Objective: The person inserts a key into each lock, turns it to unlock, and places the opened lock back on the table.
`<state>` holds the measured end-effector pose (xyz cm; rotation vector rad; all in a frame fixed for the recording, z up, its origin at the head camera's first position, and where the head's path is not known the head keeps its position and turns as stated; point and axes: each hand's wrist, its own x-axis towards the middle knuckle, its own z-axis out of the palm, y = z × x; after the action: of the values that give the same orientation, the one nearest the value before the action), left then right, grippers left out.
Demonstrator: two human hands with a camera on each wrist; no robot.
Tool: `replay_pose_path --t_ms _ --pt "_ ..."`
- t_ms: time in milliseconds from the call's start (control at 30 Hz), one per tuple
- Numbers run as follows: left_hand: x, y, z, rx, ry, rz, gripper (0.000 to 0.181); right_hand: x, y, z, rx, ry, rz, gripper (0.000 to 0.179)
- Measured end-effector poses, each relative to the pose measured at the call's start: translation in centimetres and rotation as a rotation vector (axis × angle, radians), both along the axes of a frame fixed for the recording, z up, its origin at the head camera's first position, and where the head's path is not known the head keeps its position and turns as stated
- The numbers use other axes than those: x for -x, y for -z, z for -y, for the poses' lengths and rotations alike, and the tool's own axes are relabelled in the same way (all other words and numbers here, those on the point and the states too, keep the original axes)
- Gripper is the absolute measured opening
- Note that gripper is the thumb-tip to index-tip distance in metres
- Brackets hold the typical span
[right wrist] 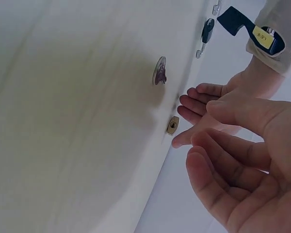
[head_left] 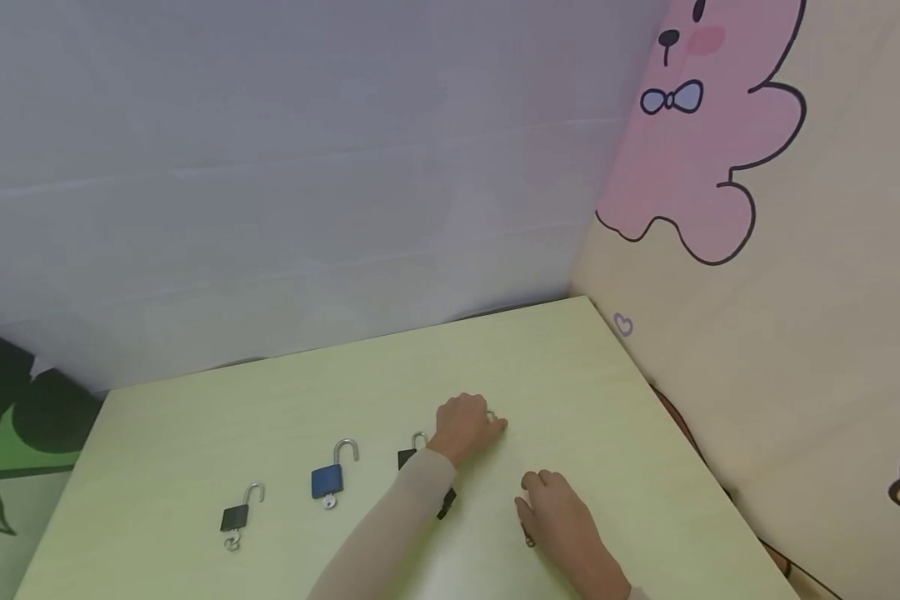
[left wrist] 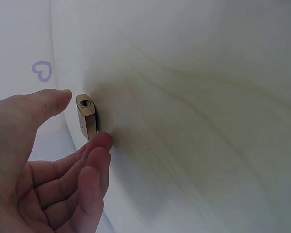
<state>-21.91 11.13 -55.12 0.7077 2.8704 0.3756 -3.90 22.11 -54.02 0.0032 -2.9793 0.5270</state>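
My left hand (head_left: 465, 427) reaches over the far right part of the table. A brass padlock (left wrist: 87, 116) lies between its thumb and fingers, keyhole showing; the fingers spread around it without closing. In the head view that hand hides most of the lock. Nearer the front, my right hand (head_left: 562, 521) hovers with loosely bent fingers and holds nothing. Beside its thumb a small key with a ring (head_left: 528, 537) lies on the table; the right wrist view shows the key ring (right wrist: 160, 71) apart from the fingers.
Leftward stand a black padlock (head_left: 407, 458), partly covered by the left sleeve, a blue padlock (head_left: 327, 481) and another black padlock (head_left: 234, 517). Their shackles are swung up; keys sit at the bottom of the blue one and the leftmost. Cloth walls (head_left: 345, 208) border the table (head_left: 270, 400).
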Motion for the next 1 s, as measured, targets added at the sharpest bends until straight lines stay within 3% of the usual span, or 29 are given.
replay_pose_path --t_ms 333,567,767,1000 --pt "0.3 0.2 -0.1 0.039 0.000 0.045 0.047 -0.7 -0.1 0.3 0.031 0.045 0.084 0.015" --pt "0.2 -0.1 0.5 0.016 -0.016 0.053 0.045 -0.9 0.1 0.5 0.033 0.042 0.136 0.016" --pt "0.3 -1.2 0.8 0.014 -0.012 0.028 0.048 -1.0 0.2 0.5 0.041 0.046 0.205 0.016" --pt "0.5 -3.0 0.8 -0.018 -0.001 0.030 0.049 -1.4 0.5 0.2 0.031 0.017 0.225 0.023"
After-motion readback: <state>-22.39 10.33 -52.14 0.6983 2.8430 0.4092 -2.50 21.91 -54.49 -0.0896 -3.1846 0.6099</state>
